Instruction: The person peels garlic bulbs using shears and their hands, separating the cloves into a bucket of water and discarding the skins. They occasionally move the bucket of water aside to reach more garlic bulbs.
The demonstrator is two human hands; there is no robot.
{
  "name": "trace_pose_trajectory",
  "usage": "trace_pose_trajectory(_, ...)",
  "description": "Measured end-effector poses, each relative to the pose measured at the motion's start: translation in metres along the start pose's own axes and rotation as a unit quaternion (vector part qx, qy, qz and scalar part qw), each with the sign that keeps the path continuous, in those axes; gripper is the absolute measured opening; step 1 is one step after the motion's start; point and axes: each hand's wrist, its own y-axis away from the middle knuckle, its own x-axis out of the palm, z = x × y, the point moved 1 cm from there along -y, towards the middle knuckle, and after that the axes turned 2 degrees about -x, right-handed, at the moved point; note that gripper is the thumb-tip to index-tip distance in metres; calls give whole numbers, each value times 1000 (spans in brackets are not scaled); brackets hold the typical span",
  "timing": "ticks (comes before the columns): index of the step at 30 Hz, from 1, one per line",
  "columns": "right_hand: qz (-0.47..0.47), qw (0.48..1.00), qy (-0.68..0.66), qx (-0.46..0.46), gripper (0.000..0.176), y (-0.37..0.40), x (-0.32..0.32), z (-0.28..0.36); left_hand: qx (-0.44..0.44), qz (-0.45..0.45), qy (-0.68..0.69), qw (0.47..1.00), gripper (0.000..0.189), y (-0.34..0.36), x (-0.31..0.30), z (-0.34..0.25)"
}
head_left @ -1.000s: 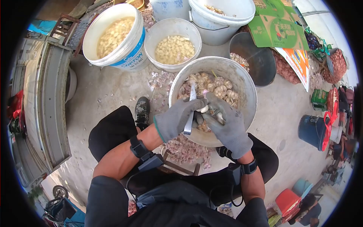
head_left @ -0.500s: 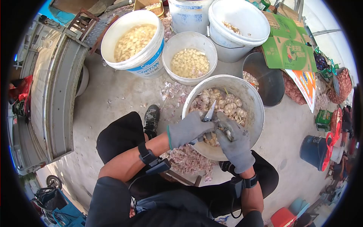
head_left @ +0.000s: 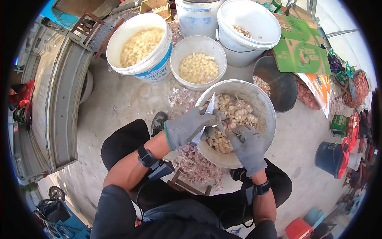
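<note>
Lettering on a bucket label

The blue label (head_left: 157,71) on the white bucket (head_left: 119,65) appears to read "COPTON", with smaller characters below too blurred to read. Characters on the green cardboard (head_left: 288,53) and the orange-and-white sheet (head_left: 319,88) are too unclear to read.

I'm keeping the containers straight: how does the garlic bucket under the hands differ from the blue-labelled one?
The near bucket holds garlic bulbs with skins on; the blue-labelled bucket holds pale peeled cloves in liquid.
The near bucket's inner wall looks grimy, the blue-labelled bucket's whiter.
Both are round and open-topped.
</note>
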Motion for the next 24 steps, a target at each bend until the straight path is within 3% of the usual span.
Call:
trace_pose_trajectory(2, 27, 999, -45, 2, 20, -2, -2, 4, -5, -65, 2, 998, 38, -1, -5, -15)
trace_pose_trajectory(3, 22, 999, -46, 3, 20, -3, -2, 5, 14, -55, 48, 997, 40, -13, -16, -9)
trace_pose_trajectory(4, 31, 990, -131, 52, 22, -3, -1, 6, 17, -53, 44, 997, 40, -22, -24, -12)
trace_pose_trajectory(5, 41, 971, -213, 99, 25, -4, -1, 7, 36, -71, 139, 987, 41, -32, -34, -17)
trace_pose_trajectory(6, 38, 971, -213, 97, 25, -5, -2, 10, 54, -87, 233, 967, 43, -39, -42, -21)
trace_pose_trajectory(8, 78, 882, -428, 182, 30, -5, -6, 12, 68, -129, 311, 939, 45, -54, -58, -28)
trace_pose_trajectory(9, 71, 884, -427, 178, 30, -7, -4, 7, 80, -170, 388, 902, 47, -60, -65, -30)
trace_pose_trajectory(10, 45, 869, -469, 149, 31, -6, 3, -2, 81, -164, 385, 905, 47, -63, -66, -29)
trace_pose_trajectory(12, 6, 849, -512, 131, 32, -2, 1, -8, 1, -205, 331, 921, 44, -65, -64, -16)
trace_pose_trajectory(13, 31, 810, -563, 163, 33, -3, -9, -1, 14, -136, 322, 937, 36, -57, -60, -16)
trace_pose_trajectory(14, 42, 768, -607, 197, 35, -1, -18, 1, 86, -115, 258, 955, 32, -52, -54, -12)
trace_pose_trajectory(15, 55, 744, -643, 171, 36, 2, -8, -15, 39, -129, 294, 946, 32, -52, -43, -23)
trace_pose_trajectory(16, 20, 843, -531, 80, 35, 6, -11, -17, 47, -68, 283, 955, 33, -58, -45, -20)
trace_pose_trajectory(17, -14, 764, -631, 135, 34, 6, 4, -24, 65, -104, 227, 966, 36, -55, -33, -25)
trace_pose_trajectory(18, 9, 773, -613, 164, 33, 6, -10, -16, 74, -36, 219, 972, 39, -58, -39, -21)
trace_pose_trajectory(19, 15, 749, -642, 164, 34, 9, -17, -15, 98, -85, 163, 978, 43, -53, -23, -19)
trace_pose_trajectory(20, -3, 757, -626, 187, 37, 11, -24, -10, 105, -143, 82, 981, 44, -41, 8, -28)
trace_pose_trajectory(21, -46, 710, -685, 154, 28, 6, 1, -14, 111, -146, -18, 983, 44, -41, 13, -27)
trace_pose_trajectory(24, -61, 679, -714, 159, 26, 7, -10, -13, 162, -117, -111, 974, 38, -63, 5, 6)
